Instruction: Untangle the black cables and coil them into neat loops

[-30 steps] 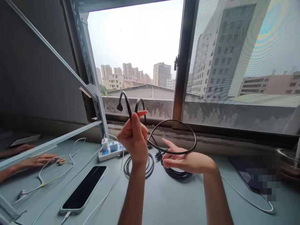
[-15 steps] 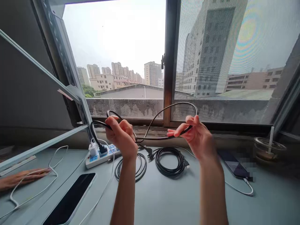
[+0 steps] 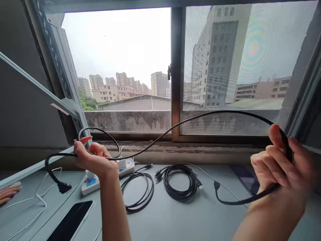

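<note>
A long black cable (image 3: 233, 111) is stretched between my hands above the desk. My left hand (image 3: 99, 162) is closed on it, with a small loop rising above the fingers. One end hangs left of that hand, with a black connector (image 3: 64, 187) pointing down. My right hand (image 3: 278, 164), raised at the far right, has the cable passing round its fingers. From its underside the other end runs left to a second black connector (image 3: 217, 185). Below lie two coiled black cables: a looser coil (image 3: 152, 189) and a thicker, tighter coil (image 3: 180, 195).
A white power strip (image 3: 87, 189) lies partly behind my left forearm. A phone (image 3: 71, 221) rests at the front left, another phone (image 3: 244, 177) at the right. Another person's hand (image 3: 10, 193) and a white cord (image 3: 41, 197) are at far left. A metal rack (image 3: 54, 95) stands before the window.
My hands have moved apart, the left hand leftward and the right hand far to the right, drawing out the cable. Its left connector now hangs away from the power strip. The other person's hand shifted left.
</note>
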A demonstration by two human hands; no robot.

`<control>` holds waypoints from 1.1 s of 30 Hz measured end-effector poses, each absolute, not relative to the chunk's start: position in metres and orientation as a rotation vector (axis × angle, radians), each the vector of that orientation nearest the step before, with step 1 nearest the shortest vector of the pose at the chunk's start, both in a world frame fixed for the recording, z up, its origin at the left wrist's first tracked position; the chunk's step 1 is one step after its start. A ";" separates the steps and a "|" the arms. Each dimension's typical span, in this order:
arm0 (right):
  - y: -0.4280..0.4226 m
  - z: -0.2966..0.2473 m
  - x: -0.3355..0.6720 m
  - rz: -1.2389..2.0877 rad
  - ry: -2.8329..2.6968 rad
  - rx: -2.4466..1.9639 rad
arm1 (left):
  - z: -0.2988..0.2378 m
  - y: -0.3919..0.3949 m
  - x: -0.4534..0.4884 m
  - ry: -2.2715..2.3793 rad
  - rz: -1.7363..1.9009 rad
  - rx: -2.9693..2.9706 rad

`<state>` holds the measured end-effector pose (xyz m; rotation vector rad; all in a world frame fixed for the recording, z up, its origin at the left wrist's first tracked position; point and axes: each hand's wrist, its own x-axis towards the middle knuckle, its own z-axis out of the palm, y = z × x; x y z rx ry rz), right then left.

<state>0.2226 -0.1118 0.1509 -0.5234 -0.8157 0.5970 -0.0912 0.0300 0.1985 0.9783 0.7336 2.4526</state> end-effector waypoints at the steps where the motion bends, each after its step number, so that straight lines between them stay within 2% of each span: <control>1: -0.108 0.152 0.218 0.565 -0.844 -0.547 | 0.199 0.027 -0.089 0.672 2.441 0.947; 3: -0.099 0.156 0.204 0.453 -0.946 -0.644 | 0.200 0.020 -0.083 0.601 2.273 0.987; 6: -0.090 0.164 0.174 0.326 -1.194 -0.820 | 0.200 0.007 -0.076 0.717 1.760 1.309; 8: -0.090 0.168 0.151 0.355 -1.369 -0.880 | 0.199 -0.001 -0.075 0.797 1.440 1.518; 11: -0.093 0.170 0.122 0.359 -1.535 -0.910 | 0.196 -0.008 -0.075 0.805 1.179 1.717; 18: -0.072 0.167 0.096 0.344 -1.736 -1.071 | 0.186 -0.009 -0.046 0.728 1.070 1.889; 22: -0.059 0.167 0.101 0.278 -1.573 -1.034 | 0.184 -0.001 -0.039 0.669 1.049 1.815; 29: -0.071 0.171 0.100 0.426 -1.507 -0.991 | 0.182 0.006 -0.051 0.612 0.969 1.843; 33: -0.071 0.170 0.093 0.292 -1.640 -1.113 | 0.178 0.008 -0.040 0.660 1.006 1.902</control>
